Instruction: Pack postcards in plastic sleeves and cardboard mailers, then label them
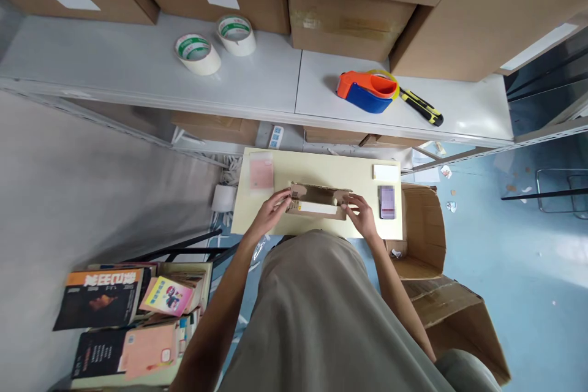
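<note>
A small brown cardboard box point(342, 215) lies on the pale yellow table before me, its lid raised at the back. My left hand point(272, 213) grips its left end, fingers bent at the corner flap. At the opposite end, my right hand point(361, 214) is closed on the right side, thumb in front and fingers behind. Along the front of the box runs a flat white piece point(316, 207) with a yellow mark at its left. Whether it lies inside or is stuck on, I cannot tell.
The table point(321, 165) also bears a pink booklet point(261, 174), a phone point(386, 202) and a white box point(385, 172). On the shelf point(271, 73) are two tape rolls point(197, 55), a tape dispenser point(367, 92) and a utility knife point(421, 106). Books point(105, 294) stand left; open cartons point(425, 226) right.
</note>
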Demonstrator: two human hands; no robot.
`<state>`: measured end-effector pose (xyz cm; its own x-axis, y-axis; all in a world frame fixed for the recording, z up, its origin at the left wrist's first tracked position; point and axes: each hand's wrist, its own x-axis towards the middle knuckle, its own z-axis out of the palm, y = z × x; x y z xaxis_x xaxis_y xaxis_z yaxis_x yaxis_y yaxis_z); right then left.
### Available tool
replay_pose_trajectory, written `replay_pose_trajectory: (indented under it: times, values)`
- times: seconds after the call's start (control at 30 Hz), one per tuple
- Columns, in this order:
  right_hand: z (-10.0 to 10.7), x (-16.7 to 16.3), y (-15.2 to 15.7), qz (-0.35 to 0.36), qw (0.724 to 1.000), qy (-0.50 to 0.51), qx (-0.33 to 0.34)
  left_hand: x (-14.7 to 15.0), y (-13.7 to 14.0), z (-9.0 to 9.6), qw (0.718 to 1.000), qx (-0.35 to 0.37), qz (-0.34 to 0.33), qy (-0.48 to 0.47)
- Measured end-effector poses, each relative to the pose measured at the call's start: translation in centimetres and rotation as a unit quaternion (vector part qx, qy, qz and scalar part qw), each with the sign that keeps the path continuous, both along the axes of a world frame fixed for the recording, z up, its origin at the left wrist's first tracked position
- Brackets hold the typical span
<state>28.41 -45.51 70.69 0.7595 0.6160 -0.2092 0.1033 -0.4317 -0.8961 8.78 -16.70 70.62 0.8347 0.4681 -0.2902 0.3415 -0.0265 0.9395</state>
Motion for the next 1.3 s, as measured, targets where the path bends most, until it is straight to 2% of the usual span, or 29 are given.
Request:
replay_pose_trajectory:
  times: [0.07,0.17,0.27,0.37,0.63,0.77,1.03,1.3]
  values:
    - [-0.2,0.4,0.9,-0.026,0.999,-0.028,-0.011,0.6,-0.2,0.3,0.999,0.031,0.006,0.009]
    - [-0.1,0.9,1.3,-0.039,0.998,-0.04,-0.024,1.4,0.0,0.4,0.993,0.115,-0.002,0.026]
    - [0.2,1.0,0.9,-0.017,0.999,-0.044,-0.016,1.8,0.7,0.2,0.983,0.179,-0.04,0.018]
    - [0.0,0.9,0.5,0.018,0.998,-0.051,-0.014,1.8,1.1,-0.4,0.976,0.208,-0.062,-0.003]
    - [-0.9,1.2,1.1,-0.03,0.999,-0.033,0.025,2.1,0.5,-1.2,0.977,0.208,-0.015,-0.033]
    - [-0.9,1.9,1.1,-0.032,0.999,-0.022,0.027,2.2,0.1,-1.4,0.979,0.202,-0.003,-0.027]
    - [-2.7,2.4,1.3,-0.062,0.998,-0.007,0.028,2.8,-0.4,-2.7,0.982,0.188,0.023,-0.015]
    - [-2.2,3.0,1.7,-0.065,0.996,0.025,0.051,3.4,0.4,-2.8,0.984,0.17,0.048,-0.023]
